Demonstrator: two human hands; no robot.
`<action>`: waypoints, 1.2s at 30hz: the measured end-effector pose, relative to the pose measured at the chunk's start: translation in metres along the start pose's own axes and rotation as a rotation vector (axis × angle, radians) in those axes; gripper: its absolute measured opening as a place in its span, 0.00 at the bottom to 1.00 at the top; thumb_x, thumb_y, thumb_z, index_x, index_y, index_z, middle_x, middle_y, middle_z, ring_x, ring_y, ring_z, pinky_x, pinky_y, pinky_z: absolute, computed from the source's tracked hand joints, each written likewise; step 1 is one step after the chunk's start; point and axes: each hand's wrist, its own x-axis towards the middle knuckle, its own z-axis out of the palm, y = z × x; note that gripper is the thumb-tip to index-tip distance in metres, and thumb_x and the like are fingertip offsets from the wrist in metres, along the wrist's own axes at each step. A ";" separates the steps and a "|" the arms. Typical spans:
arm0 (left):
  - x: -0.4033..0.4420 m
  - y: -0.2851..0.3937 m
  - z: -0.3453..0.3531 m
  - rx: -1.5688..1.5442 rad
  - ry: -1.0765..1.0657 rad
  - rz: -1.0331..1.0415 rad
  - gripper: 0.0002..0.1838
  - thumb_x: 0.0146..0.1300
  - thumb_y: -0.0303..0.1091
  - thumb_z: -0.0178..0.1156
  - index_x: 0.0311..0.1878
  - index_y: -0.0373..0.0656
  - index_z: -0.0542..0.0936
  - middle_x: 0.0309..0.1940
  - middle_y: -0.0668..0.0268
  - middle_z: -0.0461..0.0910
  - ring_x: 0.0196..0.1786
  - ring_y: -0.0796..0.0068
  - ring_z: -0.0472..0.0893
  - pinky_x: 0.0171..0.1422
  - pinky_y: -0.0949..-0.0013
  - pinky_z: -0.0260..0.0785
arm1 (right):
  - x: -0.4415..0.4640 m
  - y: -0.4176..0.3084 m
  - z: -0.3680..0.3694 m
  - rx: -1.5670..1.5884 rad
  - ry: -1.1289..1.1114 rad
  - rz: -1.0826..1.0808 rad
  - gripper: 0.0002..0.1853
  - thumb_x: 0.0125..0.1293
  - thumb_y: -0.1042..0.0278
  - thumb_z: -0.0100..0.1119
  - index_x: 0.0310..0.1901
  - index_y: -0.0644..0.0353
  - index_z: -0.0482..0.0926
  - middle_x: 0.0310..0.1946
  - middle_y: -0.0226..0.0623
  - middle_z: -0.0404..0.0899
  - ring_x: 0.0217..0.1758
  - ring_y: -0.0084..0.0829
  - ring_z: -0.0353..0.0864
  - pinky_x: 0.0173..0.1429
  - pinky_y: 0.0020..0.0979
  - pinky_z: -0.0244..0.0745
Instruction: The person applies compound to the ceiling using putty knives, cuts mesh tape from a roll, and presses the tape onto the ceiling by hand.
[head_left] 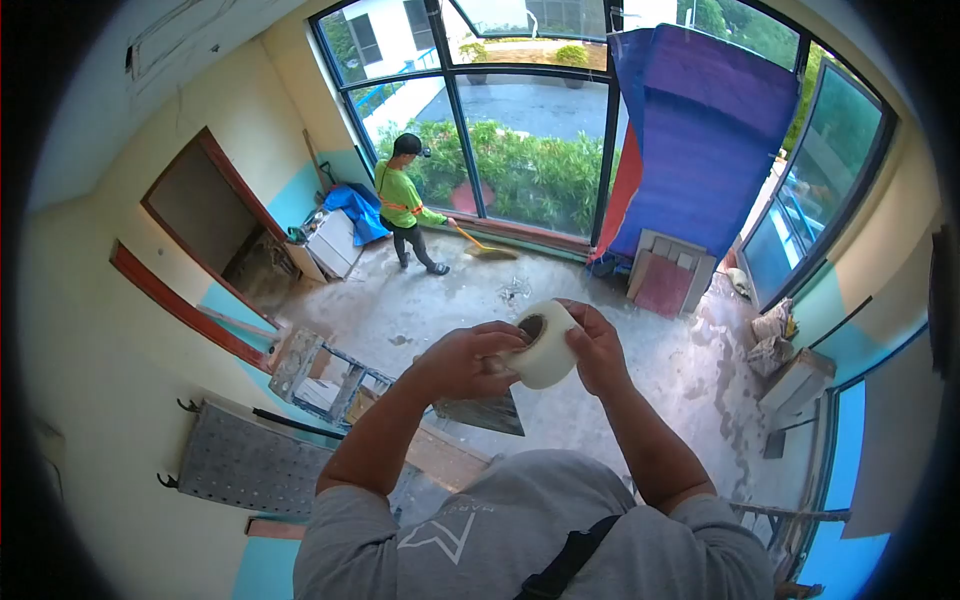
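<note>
While left hand point(467, 361) and right hand point(598, 352) grip the roll's point(548, 362) edges, floor point(672, 370) spreads beyond.

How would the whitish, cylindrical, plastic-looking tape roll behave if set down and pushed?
The whitish tape roll would probably roll on its curved side, being round. It's likely fairly stiff: no dent shows between the left hand and right hand. It may be light for its size, given the hollow core.
</note>
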 end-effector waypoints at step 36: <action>0.043 0.045 0.078 -0.062 -0.111 0.005 0.24 0.54 0.31 0.68 0.56 0.38 0.79 0.49 0.57 0.81 0.41 0.73 0.81 0.48 0.69 0.74 | -0.088 -0.046 -0.042 0.534 0.069 0.460 0.33 0.75 0.36 0.38 0.65 0.55 0.69 0.59 0.41 0.76 0.63 0.38 0.76 0.64 0.44 0.74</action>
